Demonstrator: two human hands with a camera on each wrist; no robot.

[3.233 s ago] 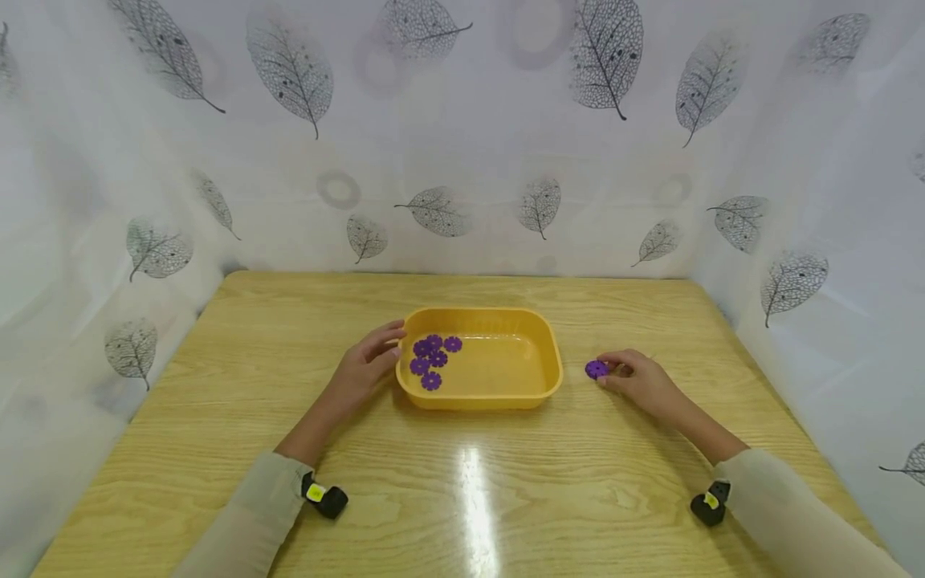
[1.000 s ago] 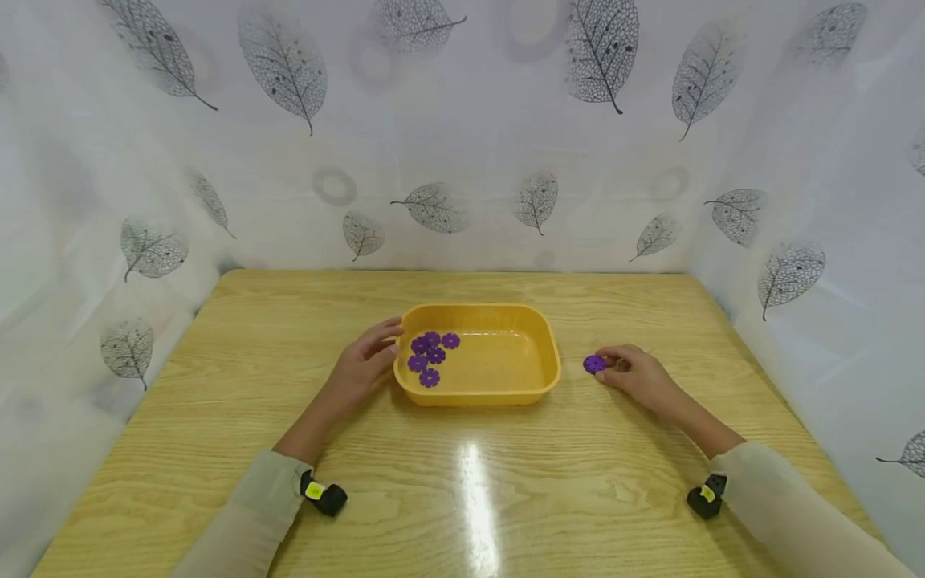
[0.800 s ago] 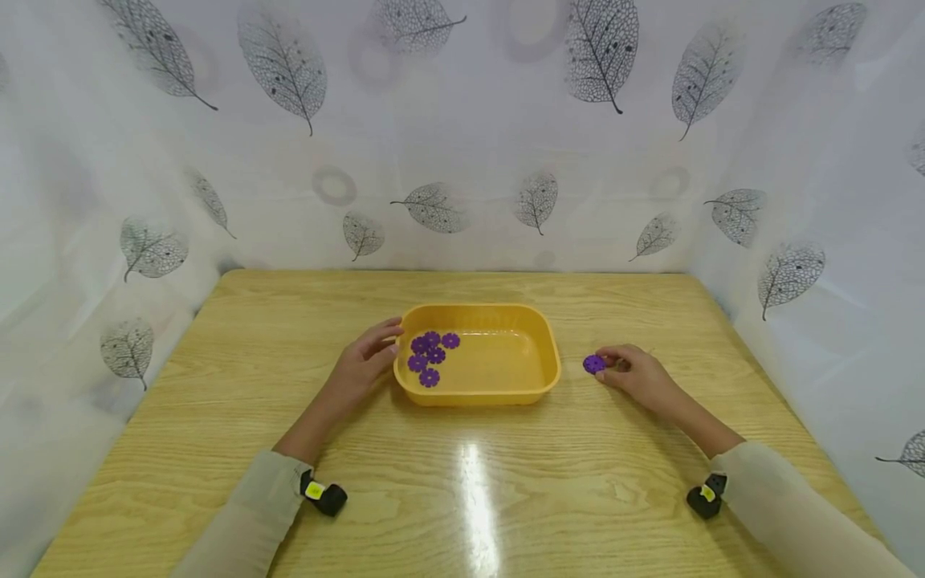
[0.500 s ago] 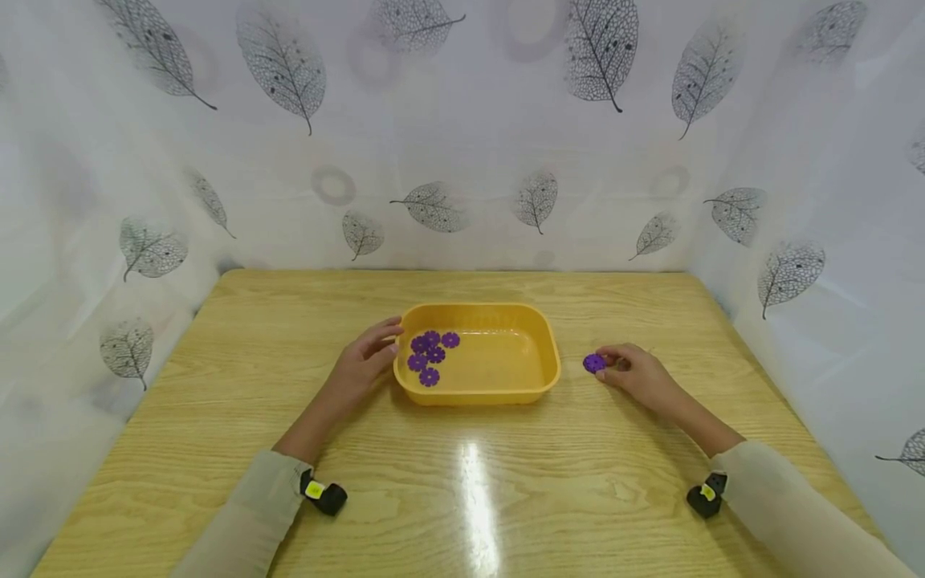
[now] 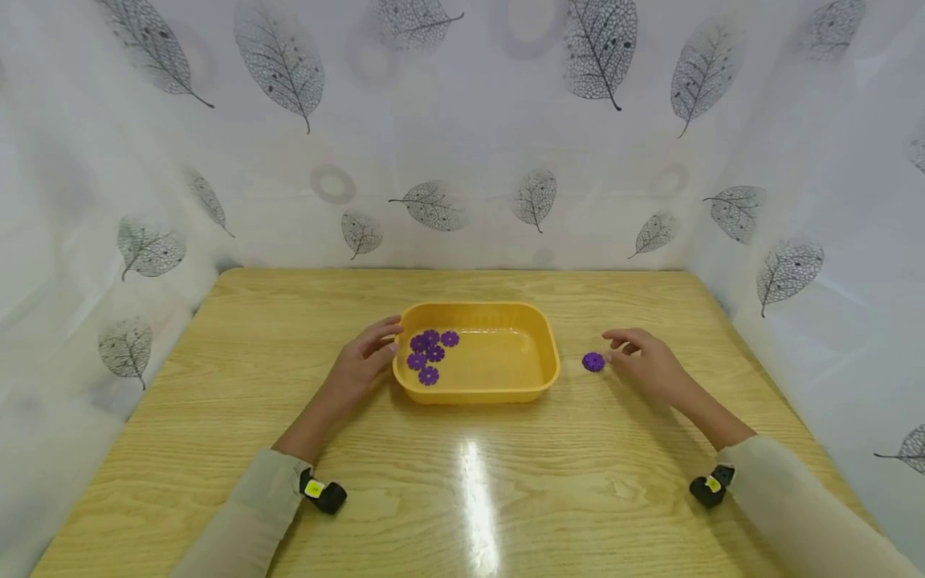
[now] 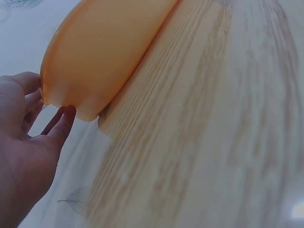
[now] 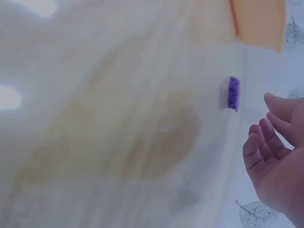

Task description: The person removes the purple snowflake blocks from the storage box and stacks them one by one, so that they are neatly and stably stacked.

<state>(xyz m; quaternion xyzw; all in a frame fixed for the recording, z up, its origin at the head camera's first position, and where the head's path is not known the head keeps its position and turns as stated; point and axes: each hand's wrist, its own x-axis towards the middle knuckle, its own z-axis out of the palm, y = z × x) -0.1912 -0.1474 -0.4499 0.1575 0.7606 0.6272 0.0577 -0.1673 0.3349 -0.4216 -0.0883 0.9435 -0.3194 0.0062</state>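
Observation:
A yellow plastic basin (image 5: 509, 361) sits mid-table, with several purple flower-shaped discs (image 5: 429, 376) lying at its left end. My left hand (image 5: 357, 365) rests its fingertips and thumb against the basin's left end, fingers loosely bent, as the left wrist view also shows. To the right of the basin, a small stack of purple flower discs (image 5: 593, 362) lies flat on the table. Just right of that stack is my right hand (image 5: 650, 368), holding nothing. In the right wrist view the stack (image 7: 233, 94) stands apart from the relaxed fingers.
The wooden table (image 5: 405, 498) carries the basin and the stack. A white curtain with leaf prints (image 5: 477, 144) hangs around its back and sides. Black wrist cameras (image 5: 332, 498) are strapped at both sleeves.
Until half a second ago my right hand pinched the purple stack. It has let go and moved slightly right and up, and the stack stays on the table. The left hand has stayed put.

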